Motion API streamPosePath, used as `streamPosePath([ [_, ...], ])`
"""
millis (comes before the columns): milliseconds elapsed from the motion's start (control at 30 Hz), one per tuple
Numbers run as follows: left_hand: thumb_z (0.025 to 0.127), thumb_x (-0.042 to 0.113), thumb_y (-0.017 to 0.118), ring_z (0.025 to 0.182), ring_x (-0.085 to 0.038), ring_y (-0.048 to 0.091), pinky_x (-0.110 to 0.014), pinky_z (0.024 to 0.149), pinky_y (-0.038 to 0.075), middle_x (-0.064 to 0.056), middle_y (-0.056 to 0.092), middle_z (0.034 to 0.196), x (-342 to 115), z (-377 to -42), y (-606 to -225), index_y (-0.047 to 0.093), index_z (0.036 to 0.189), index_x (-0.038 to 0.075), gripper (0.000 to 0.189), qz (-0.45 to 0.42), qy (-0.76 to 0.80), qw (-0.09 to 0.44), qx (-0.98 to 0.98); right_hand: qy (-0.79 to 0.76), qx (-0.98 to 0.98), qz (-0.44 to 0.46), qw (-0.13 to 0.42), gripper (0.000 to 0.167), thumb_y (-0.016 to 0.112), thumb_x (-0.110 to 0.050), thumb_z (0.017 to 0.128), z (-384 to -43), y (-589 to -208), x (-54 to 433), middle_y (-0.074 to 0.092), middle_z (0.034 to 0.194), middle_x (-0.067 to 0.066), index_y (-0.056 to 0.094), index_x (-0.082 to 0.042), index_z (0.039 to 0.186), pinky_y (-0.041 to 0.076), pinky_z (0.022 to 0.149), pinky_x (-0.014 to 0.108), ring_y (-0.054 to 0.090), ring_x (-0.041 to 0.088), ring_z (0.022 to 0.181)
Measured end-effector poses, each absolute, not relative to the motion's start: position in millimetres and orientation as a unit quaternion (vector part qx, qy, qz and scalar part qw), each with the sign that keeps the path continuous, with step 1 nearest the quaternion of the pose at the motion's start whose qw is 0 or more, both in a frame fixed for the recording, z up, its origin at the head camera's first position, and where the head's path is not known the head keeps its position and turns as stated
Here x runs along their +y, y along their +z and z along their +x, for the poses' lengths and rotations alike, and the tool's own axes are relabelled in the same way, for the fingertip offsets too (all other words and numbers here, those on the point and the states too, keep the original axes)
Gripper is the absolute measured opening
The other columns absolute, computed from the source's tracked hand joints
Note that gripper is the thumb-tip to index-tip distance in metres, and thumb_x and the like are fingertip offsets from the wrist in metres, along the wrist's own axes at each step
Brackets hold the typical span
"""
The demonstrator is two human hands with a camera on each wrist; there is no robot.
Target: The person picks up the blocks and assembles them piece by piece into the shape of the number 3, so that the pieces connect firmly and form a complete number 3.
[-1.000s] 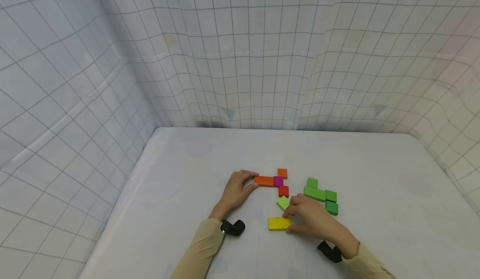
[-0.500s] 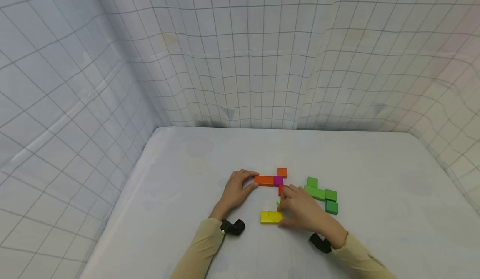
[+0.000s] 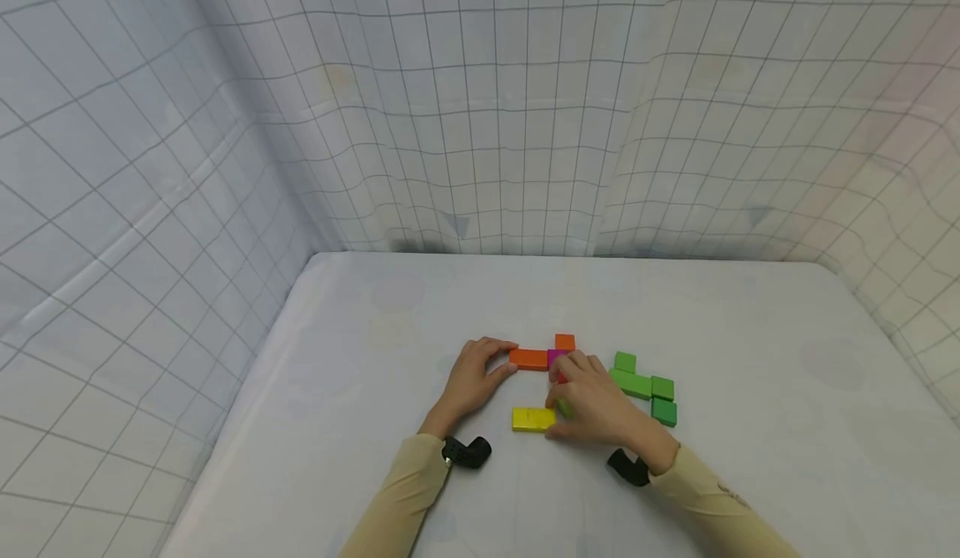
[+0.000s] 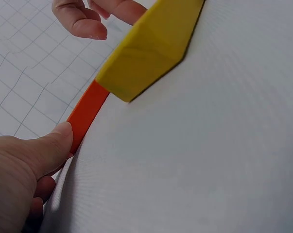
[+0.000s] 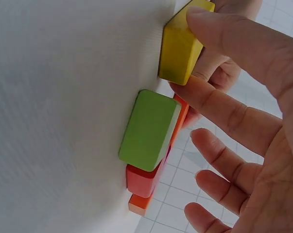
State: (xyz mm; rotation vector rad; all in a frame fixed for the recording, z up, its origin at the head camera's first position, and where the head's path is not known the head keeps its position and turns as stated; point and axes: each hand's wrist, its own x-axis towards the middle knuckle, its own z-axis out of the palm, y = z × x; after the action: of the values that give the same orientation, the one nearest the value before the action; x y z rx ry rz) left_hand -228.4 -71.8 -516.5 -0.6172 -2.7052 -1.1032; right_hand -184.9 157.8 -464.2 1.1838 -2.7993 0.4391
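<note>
My left hand (image 3: 468,379) holds the left end of a long orange block (image 3: 529,359) between thumb and fingers, on the table. A purple block (image 3: 556,356) adjoins its right end, with a small orange block (image 3: 565,342) behind and a red block (image 5: 142,180) in front. The thumb and index finger of my right hand (image 3: 596,404) pinch the right end of a yellow rectangular block (image 3: 532,419), which lies nearer the person than the orange one. The other fingers spread over the red block and a light green block (image 5: 147,131), partly hiding both in the head view.
To the right of the right hand lies a cluster of green blocks (image 3: 632,384), several pieces edge to edge on the white-covered table (image 3: 750,349). A grid-patterned white curtain (image 3: 517,124) hangs behind and at the sides. Each wrist wears a black camera (image 3: 468,454).
My right hand has slid the yellow block left and away from the person, toward the orange block, passing over the light green block. The left hand has stayed in place.
</note>
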Motion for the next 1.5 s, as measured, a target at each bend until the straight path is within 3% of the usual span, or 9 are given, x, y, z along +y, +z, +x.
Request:
streamPosePath([
  [1500, 0.089, 0.027, 0.068, 0.100, -0.020, 0.049, -0.038, 0.088, 0.040, -0.002, 0.061, 0.115, -71, -229, -517, 0.066, 0.119, 0.014, 0.033, -0.205, -0.367, 0.080, -0.904, 0.181, -0.905, 0.385, 0.028, 0.031, 0.082, -0.044, 0.070, -196, -469, 164, 0.054, 0.115, 0.008, 0.072, -0.019, 0.084, 0.035, 0.087, 0.045, 0.039, 0.025, 0.110],
])
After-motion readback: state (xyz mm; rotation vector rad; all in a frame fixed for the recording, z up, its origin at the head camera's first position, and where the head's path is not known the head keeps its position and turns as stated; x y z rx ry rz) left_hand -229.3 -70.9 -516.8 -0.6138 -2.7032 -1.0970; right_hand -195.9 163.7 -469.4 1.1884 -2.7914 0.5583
